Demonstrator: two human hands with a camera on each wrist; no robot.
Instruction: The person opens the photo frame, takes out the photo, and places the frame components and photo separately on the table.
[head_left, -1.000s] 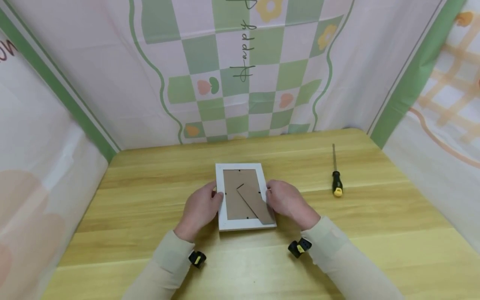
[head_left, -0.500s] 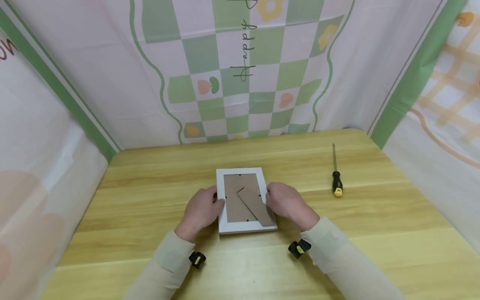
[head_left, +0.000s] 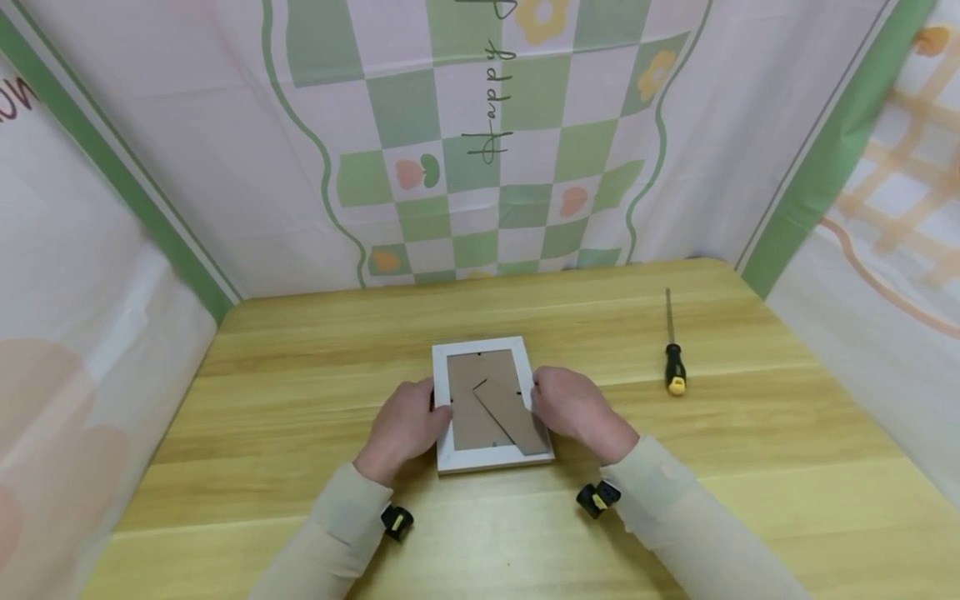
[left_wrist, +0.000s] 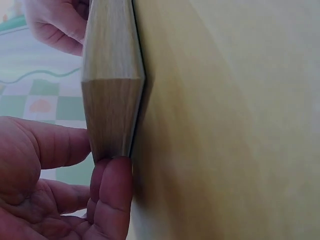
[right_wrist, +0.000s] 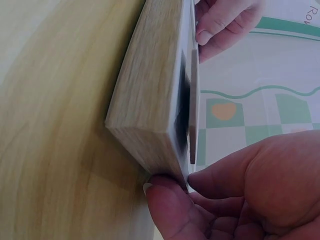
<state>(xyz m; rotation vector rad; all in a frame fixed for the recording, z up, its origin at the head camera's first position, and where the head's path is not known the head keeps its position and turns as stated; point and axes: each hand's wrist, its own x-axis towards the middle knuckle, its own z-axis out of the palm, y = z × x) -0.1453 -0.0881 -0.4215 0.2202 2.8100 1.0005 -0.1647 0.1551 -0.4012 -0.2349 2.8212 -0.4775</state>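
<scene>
A picture frame (head_left: pixel 487 461) with a white back border and wood-grain sides is held back side up over the table. Its brown backing board (head_left: pixel 465 417) carries a slanted easel stand (head_left: pixel 517 417), and small dark tabs sit along the board's edges. My left hand (head_left: pixel 405 425) grips the left side, thumb on the white border and fingers underneath. On the opposite side my right hand (head_left: pixel 573 408) pinches the edge between thumb and fingers. Both wrist views show the wood-grain side (left_wrist: pixel 112 110) close up, with fingertips on it. The frame's front faces down, hidden.
A screwdriver (head_left: pixel 675 367) with a black and yellow handle lies on the right of the wooden table (head_left: pixel 300 350), its shaft pointing away. Printed cloth (head_left: pixel 465 200) hangs behind the table and along both sides.
Both hands keep their hold. The picture frame's far edge has come slightly nearer to me, and its near edge sits a little lower in the head view. The screwdriver has stayed put.
</scene>
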